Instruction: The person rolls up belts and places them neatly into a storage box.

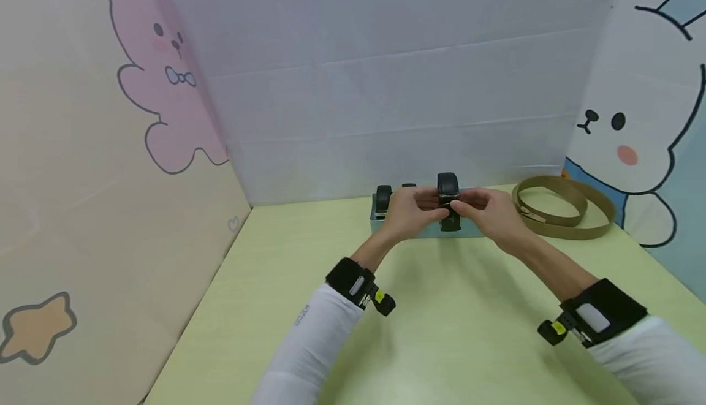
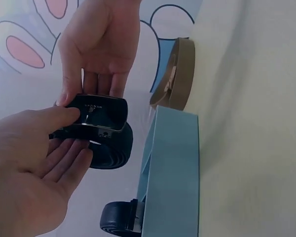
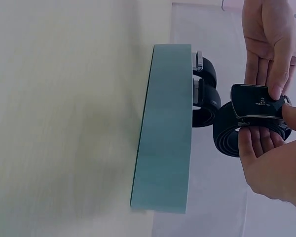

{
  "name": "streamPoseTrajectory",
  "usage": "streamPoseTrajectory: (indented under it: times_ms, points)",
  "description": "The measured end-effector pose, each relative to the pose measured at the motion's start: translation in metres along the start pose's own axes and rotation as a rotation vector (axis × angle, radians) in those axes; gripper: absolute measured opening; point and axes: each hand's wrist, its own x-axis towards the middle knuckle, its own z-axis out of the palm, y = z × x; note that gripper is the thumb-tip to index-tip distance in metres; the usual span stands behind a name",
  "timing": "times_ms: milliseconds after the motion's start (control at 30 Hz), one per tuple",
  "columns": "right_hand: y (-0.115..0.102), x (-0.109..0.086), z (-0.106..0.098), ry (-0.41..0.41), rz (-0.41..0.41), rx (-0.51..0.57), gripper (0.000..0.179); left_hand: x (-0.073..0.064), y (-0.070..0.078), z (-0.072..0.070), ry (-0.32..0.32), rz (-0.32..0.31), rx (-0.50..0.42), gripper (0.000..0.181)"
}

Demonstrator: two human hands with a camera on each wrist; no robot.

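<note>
Between both hands is a coiled black belt (image 1: 448,184) with a dark, shiny plate buckle (image 2: 96,112). My left hand (image 1: 410,212) pinches its left side, thumb at the buckle's edge. On the opposite side my right hand (image 1: 496,216) grips it, with the thumb at the buckle and fingers tucked behind the coil (image 3: 227,131). The belt is held up over a long blue-green box (image 1: 425,232). Two more rolled black belts stand in that box, one (image 3: 207,69) beside the other (image 3: 207,98), with metal buckle parts showing. The inside of the box is mostly hidden.
A loosely coiled tan belt (image 1: 573,232) lies on the pale yellow table (image 1: 441,331), right of the box. Behind the box rises a white sheet wall (image 1: 375,98). Side panels with cartoon animals, a pink bear (image 1: 165,80) and a white rabbit (image 1: 623,129), enclose the table.
</note>
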Motion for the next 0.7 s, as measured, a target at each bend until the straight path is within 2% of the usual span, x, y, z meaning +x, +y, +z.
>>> streamPoseTrajectory:
  times_ms: [133, 300, 467, 600, 700]
  points:
    - [0.009, 0.016, -0.001, -0.020, -0.015, -0.020, 0.055, 0.015, -0.007, 0.005, 0.019, -0.006, 0.062, 0.042]
    - [0.017, 0.033, -0.002, -0.028, -0.104, -0.136, 0.047, 0.028, -0.020, 0.015, 0.085, 0.024, 0.123, 0.038]
    - [0.025, 0.048, 0.000, 0.001, -0.165, -0.209, 0.041, 0.038, -0.029, 0.026, 0.169, 0.072, 0.277, 0.031]
    - [0.036, 0.055, 0.005, 0.014, -0.164, -0.241, 0.040, 0.041, -0.036, 0.034, 0.218, 0.053, 0.394, 0.025]
    - [0.044, 0.057, 0.009, 0.016, -0.143, -0.276, 0.039, 0.040, -0.041, 0.040, 0.236, 0.023, 0.423, 0.025]
